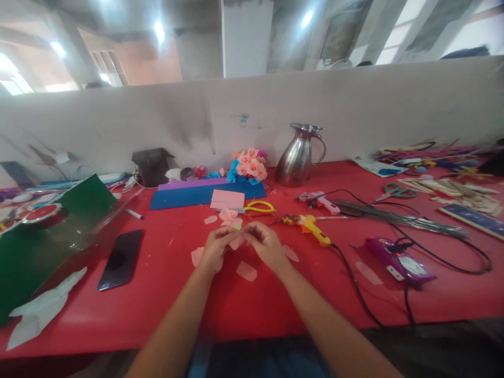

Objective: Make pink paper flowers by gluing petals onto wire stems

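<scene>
My left hand and my right hand meet over the red table, fingers bent in a pinch. Just past my left fingertips shows a pink paper flower, with a small green piece at its near side; the left fingers close on it. Between the hands lies a pink paper petal, its edge at my right fingertips, which seem to pinch it. Loose petals, such as a rounded petal, lie around my hands. Beyond them are a folded pink paper and yellow-handled scissors.
To the right are a yellow glue gun, its cord, a purple power box and a bundle of wires. A steel jug and a flower bunch stand behind. On the left lie a phone and a green sheet.
</scene>
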`<state>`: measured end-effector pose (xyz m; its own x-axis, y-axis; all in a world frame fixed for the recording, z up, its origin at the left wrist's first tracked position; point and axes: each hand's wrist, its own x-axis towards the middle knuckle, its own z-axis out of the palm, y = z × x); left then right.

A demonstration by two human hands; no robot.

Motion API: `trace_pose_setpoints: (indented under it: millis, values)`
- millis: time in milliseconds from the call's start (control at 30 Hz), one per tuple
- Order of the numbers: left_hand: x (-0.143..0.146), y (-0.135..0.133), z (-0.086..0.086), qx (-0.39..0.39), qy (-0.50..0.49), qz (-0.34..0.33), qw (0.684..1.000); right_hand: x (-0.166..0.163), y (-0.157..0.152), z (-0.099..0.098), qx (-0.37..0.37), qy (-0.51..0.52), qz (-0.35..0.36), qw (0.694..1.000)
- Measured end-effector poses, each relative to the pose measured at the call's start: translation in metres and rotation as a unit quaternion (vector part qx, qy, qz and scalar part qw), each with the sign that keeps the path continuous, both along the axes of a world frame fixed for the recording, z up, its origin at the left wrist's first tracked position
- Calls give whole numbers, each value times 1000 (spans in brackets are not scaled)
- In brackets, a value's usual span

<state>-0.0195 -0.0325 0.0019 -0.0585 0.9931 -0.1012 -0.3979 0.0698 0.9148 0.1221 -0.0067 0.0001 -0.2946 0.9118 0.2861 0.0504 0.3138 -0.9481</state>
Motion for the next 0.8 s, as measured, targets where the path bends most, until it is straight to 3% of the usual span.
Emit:
trace_pose_setpoints:
  millis: [300, 800]
  values:
    - [-2, 2, -5, -15, 1, 9, 1000, 1, 0, 2, 1, -8, 10, 1000]
    - [-1, -2, 3, 19, 25, -24, 999, 0, 2, -4, 17, -5, -4, 1000]
